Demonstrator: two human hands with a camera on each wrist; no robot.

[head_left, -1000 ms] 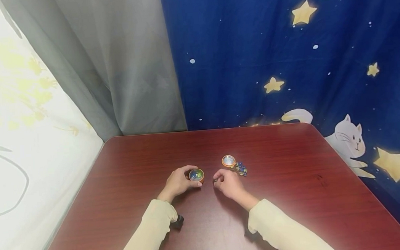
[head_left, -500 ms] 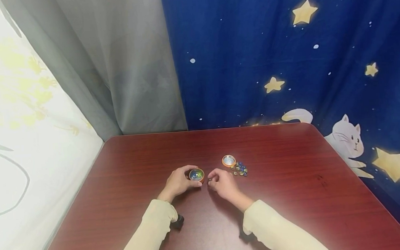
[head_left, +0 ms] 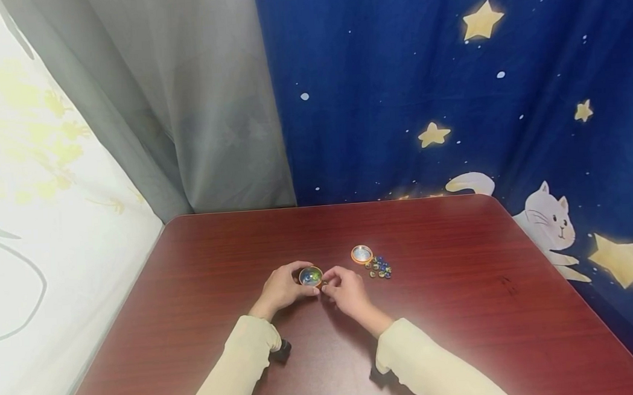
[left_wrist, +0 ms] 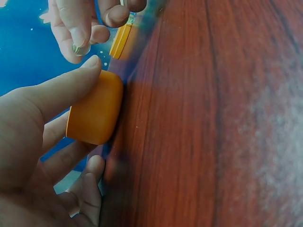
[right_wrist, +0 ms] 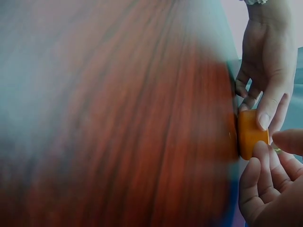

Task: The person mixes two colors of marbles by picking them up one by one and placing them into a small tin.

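Note:
A small round orange container point(head_left: 311, 276) stands on the table with blue and green glass marbles showing inside it. My left hand point(head_left: 281, 288) holds it from the left, thumb on the near side and fingers behind; the left wrist view shows the thumb against its orange wall point(left_wrist: 97, 111). My right hand point(head_left: 349, 293) is at the container's right rim. Between thumb and fingertip it pinches a greenish glass marble point(left_wrist: 81, 49). From the right wrist, the right fingers appear close beside the container point(right_wrist: 251, 135); whether they touch it I cannot tell.
An orange-rimmed round lid point(head_left: 362, 254) with a shiny inside lies behind my right hand. Several loose marbles point(head_left: 382, 268) cluster next to it on the reddish-brown wooden table point(head_left: 232, 245). Curtains point(head_left: 361, 128) hang beyond the table's far edge.
My right hand has moved left, away from the loose marbles to the container's rim, carrying the pinched marble. The left hand and container have stayed in place.

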